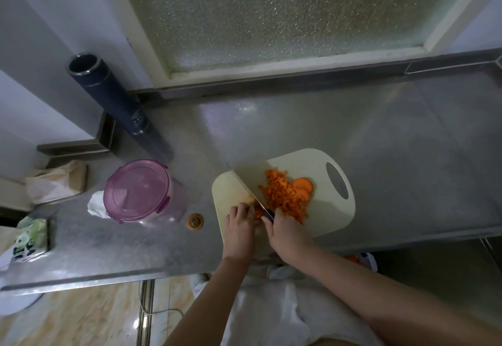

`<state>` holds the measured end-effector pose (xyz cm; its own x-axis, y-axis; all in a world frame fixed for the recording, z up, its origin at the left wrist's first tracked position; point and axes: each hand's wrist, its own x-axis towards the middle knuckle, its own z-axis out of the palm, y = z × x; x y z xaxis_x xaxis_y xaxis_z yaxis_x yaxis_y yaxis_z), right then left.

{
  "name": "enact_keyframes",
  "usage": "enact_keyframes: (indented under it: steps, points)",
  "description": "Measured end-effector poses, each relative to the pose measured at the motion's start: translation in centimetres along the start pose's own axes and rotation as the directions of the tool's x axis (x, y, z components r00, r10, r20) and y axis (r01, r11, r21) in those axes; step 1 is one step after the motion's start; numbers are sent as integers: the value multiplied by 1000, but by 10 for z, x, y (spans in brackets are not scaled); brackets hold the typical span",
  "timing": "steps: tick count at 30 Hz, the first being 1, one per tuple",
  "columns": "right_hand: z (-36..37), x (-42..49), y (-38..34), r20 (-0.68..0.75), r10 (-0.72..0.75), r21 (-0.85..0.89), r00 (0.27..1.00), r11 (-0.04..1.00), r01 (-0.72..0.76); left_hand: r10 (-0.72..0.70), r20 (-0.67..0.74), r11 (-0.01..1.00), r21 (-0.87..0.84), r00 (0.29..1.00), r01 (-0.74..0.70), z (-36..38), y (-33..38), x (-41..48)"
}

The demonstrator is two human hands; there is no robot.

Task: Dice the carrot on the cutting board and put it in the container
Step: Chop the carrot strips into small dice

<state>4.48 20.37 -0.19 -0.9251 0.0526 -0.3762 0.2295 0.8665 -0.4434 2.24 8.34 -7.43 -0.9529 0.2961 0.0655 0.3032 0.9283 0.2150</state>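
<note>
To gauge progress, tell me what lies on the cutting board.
On the cutting board: diced carrot, a few whole slices beside it, and the knife. The left hand hides most of the piece being cut.

Mostly hidden: knife handle (269, 214) in right hand (288, 233), carrot piece (258, 211) under left fingers (240, 210).

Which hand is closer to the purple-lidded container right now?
Left. The left hand, holding the carrot, sits on the cutting board's near-left corner, to the right of the container. The right hand, gripping the knife, is farther right, beyond the left hand.
</note>
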Motion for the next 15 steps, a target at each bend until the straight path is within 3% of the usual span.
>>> enact_keyframes:
  steps: [8, 15]
  points:
    - [-16, 10, 20, 2, 53, 151, 999, 987, -53, 52, -159, 998, 29, 986, -48, 0, -1, -1]
    - [-25, 9, 29, 52, 110, 254, 993, 960, -119, 41, -143, 999, 15, 989, -39, -2, 1, 0]
